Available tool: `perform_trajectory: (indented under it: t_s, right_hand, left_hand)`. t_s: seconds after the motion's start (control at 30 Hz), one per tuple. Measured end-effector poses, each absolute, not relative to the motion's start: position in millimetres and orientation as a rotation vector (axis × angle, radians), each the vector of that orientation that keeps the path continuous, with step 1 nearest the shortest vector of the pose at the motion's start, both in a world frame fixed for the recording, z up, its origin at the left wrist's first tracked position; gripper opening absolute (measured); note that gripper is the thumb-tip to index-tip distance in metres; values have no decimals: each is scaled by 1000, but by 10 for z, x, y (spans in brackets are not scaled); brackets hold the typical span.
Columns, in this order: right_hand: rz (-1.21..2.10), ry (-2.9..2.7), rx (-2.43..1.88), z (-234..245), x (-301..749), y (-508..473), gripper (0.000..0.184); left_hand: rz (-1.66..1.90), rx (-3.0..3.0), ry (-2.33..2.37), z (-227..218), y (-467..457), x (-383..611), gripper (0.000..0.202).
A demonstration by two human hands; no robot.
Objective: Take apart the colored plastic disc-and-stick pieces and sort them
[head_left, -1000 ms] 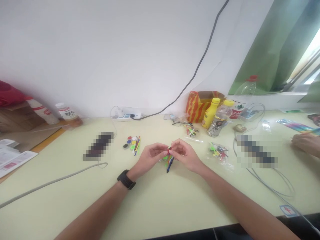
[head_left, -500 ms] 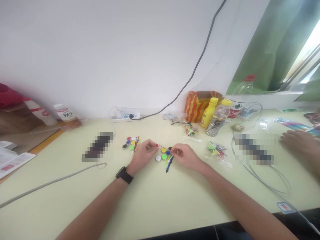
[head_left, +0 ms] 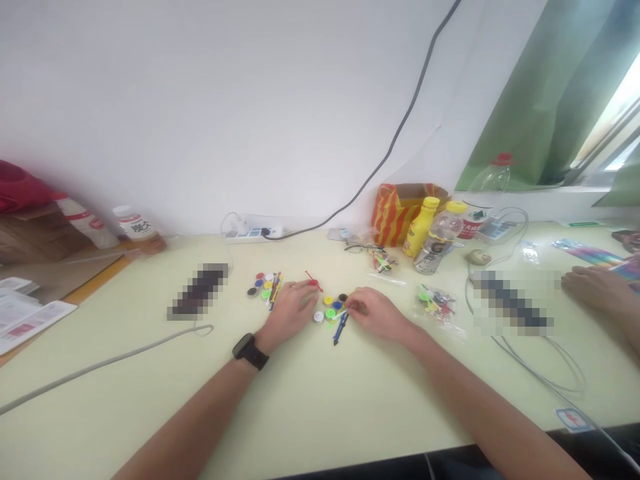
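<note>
My left hand [head_left: 293,310], with a black watch on its wrist, has its fingertips on a small red disc [head_left: 313,284] that carries a thin red arrow-like piece. To its right lies a cluster of small discs: yellow [head_left: 328,301], green [head_left: 330,313], blue, black and white [head_left: 319,317]. My right hand [head_left: 375,312] is closed in a pinch beside this cluster, touching the upper end of some thin coloured sticks; what its fingertips hold is hidden. A blue arrow-shaped stick [head_left: 341,329] with a dark tip points toward me.
Another group of discs and sticks [head_left: 263,287] lies left of my left hand. Clear bags of small parts [head_left: 436,303], bottles [head_left: 421,227] and a striped paper bag [head_left: 387,217] stand or lie rightward. Another person's hand [head_left: 595,287] rests far right. Cables [head_left: 115,360] cross the table.
My left hand has flattened and come down at the red disc, whose thin red piece now points up and left. My right hand has barely moved.
</note>
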State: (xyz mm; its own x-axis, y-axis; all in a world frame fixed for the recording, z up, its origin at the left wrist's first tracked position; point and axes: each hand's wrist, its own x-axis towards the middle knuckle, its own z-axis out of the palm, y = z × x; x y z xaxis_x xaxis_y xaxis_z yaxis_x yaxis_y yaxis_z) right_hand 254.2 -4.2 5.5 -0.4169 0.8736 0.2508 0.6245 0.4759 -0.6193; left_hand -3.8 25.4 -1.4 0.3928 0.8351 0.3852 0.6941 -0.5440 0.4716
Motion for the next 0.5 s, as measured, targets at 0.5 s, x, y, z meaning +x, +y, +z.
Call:
perform_trajectory:
  t_s: [0.5]
  right_hand:
    - [825, -2063, -1104, 270, 2581, -123, 7]
  left_hand:
    - [667, 2363, 1327, 328, -34, 36, 8]
